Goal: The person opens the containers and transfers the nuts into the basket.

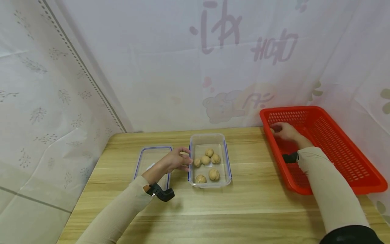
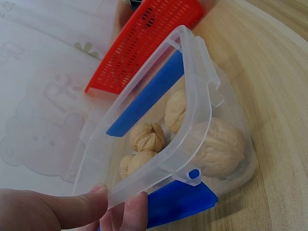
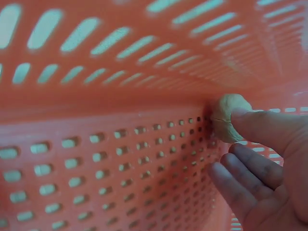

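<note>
A clear plastic food box [image 1: 210, 135] with blue side clips stands uncovered on the table, several walnuts [image 1: 214, 174] lying on its bottom. My left hand [image 1: 176, 159] pinches the box's left rim, the thumb on top and a finger against the outside, as the left wrist view shows. Inside the red basket [image 1: 335, 159], my right hand [image 1: 286, 131] is at the far left corner. There its thumb presses a walnut [image 3: 226, 118] near the basket wall, while three other fingers show below it; the index finger is hidden.
The box's clear lid [image 1: 146, 154] with a blue seal lies left of the box, partly under my left forearm. The wooden table [image 1: 213, 213] meets a white printed curtain [image 1: 164, 84] at the back. Raised walls surround my right hand in the basket.
</note>
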